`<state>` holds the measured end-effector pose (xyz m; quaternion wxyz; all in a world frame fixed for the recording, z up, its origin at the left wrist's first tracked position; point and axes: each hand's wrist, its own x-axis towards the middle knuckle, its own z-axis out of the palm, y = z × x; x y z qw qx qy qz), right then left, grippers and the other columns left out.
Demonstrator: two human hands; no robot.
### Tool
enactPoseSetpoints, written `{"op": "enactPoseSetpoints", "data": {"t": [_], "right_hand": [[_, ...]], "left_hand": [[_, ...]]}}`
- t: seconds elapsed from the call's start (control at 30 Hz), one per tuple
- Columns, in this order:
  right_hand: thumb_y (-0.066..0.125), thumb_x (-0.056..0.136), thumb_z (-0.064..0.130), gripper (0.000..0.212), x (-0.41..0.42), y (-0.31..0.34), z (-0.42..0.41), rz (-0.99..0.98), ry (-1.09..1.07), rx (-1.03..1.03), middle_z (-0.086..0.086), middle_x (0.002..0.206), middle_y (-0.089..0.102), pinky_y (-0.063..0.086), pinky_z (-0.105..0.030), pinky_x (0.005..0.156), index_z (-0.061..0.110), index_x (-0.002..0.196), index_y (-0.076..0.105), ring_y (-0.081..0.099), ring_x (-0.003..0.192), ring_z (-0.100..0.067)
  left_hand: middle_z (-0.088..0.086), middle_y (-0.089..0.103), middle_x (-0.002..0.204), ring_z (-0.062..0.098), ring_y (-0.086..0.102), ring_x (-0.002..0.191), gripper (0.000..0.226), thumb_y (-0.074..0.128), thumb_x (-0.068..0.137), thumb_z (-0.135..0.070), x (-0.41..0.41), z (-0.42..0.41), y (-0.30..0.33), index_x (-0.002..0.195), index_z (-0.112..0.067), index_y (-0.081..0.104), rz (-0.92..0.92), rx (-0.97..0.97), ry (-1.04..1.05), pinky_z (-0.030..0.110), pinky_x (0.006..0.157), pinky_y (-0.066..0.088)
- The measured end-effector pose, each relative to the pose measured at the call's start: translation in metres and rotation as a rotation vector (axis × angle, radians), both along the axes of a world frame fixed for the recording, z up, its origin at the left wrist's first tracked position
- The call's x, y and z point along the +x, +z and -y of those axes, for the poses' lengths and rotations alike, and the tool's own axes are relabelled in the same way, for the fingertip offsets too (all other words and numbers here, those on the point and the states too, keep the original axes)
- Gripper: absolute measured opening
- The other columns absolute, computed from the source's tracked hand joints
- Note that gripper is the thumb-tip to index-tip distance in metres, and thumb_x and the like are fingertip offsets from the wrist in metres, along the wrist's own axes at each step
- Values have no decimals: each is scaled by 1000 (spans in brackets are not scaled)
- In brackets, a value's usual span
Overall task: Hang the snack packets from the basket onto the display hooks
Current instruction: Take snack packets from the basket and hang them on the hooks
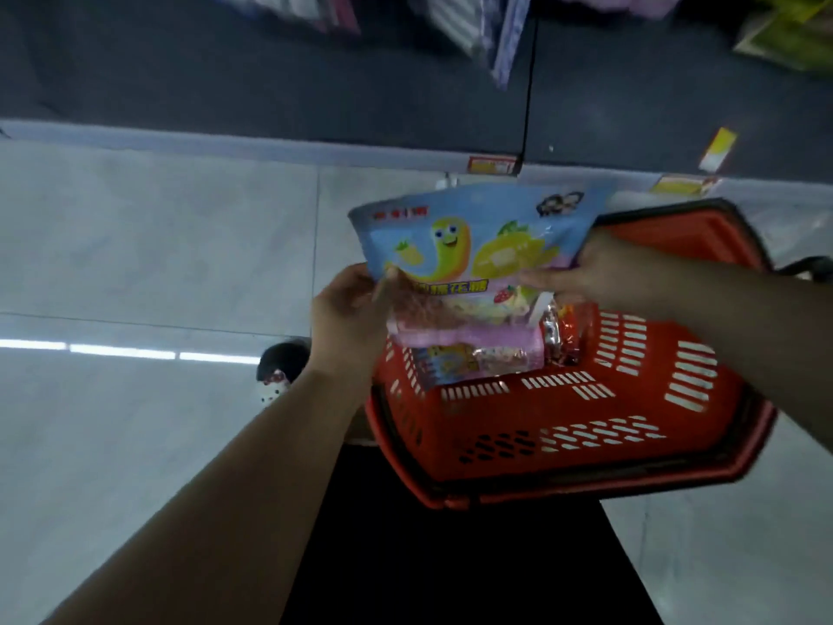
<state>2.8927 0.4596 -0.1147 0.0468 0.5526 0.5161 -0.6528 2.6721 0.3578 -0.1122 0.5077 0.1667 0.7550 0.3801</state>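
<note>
Above the red basket (563,426), left hand (349,315) and right hand (599,277) pinch the blue gummy packet (469,245) by its side edges — light, floppy, slick film, I judge — best held near its top edge.

Both hands hold one blue packet (473,245) above the red basket (563,426) — left hand (349,318) gripping its left edge, right hand (599,275) its right side. More packets (478,354) lie inside the basket — grey floor (135,245) beneath.

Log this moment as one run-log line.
left hand: holding blue snack packet | right hand: holding same packet | position: above red basket | hung: not yet
</note>
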Motion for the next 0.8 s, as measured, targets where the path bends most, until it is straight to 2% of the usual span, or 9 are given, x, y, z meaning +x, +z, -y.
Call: {"op": "enactPoseSetpoints", "data": {"t": [0.13, 0.23, 0.3, 0.37, 0.43, 0.5, 0.6, 0.7, 0.8], "right_hand": [[72, 67, 45, 29, -30, 104, -3, -112, -242, 10, 4, 101, 75, 57, -34, 83, 26, 88, 76, 70, 95, -15], [67, 79, 41, 17, -57, 180, -1, -146, -277, 132, 9, 99, 74, 55, -31, 82, 28, 85, 75, 68, 95, -7], [67, 83, 40, 15, -78, 234, -5, -137, -318, 217, 7, 99, 74, 53, -41, 92, 28, 87, 75, 67, 99, -10], [69, 78, 50, 24, -103, 292, -10, -155, -330, 286, 6, 98, 75, 50, -50, 97, 28, 86, 76, 67, 100, -15], [73, 60, 68, 49, -124, 345, -16, -197, -349, 357, 4, 100, 75, 48, -54, 98, 28, 89, 77, 68, 103, -21], [74, 58, 70, 53, -143, 395, -22, -229, -353, 439, 5, 99, 75, 47, -50, 101, 27, 88, 77, 68, 102, -18], [68, 83, 44, 24, -174, 462, -31, -249, -383, 547, 8, 90, 76, 49, -43, 99, 21, 86, 75, 69, 93, -12], [68, 85, 40, 23, -204, 507, -38, -251, -387, 619, 6, 92, 76, 52, -40, 92, 19, 88, 75, 70, 93, -16], [65, 87, 41, 24, -236, 540, -43, -218, -386, 682, 11, 84, 74, 50, -28, 72, 19, 84, 75, 68, 82, -10]], "left_hand": [[10, 66, 71, 21, 60, 60, 13, 66, 90, -20, -37, -29, 92, 82, -11, 65, 62, 125, 19, 28, 56, 48], [9, 65, 73, 22, 58, 65, 15, 67, 90, -24, -66, -42, 171, 79, -14, 67, 69, 244, -10, 36, 61, 49], [4, 70, 79, 21, 63, 75, 11, 68, 88, -26, -87, -48, 223, 80, -19, 70, 29, 319, -10, 39, 72, 51], [4, 72, 84, 21, 64, 81, 10, 68, 88, -26, -110, -52, 275, 84, -18, 70, 23, 392, -7, 41, 77, 52], [2, 72, 83, 22, 63, 81, 9, 69, 88, -27, -132, -56, 324, 83, -19, 71, 1, 472, -21, 42, 74, 51], [-4, 68, 75, 17, 60, 75, 12, 69, 87, -26, -153, -62, 372, 77, -20, 69, -30, 555, -20, 29, 64, 47], [-2, 63, 71, 14, 55, 69, 13, 68, 88, -20, -181, -73, 440, 82, -10, 64, -83, 659, -12, 17, 51, 39], [-7, 64, 63, 12, 55, 61, 15, 69, 88, -17, -211, -83, 484, 74, -16, 66, -148, 725, -30, 23, 55, 42], [5, 70, 75, 18, 61, 71, 10, 69, 88, -20, -242, -93, 511, 79, -16, 72, -204, 749, -49, 32, 63, 48]]}}
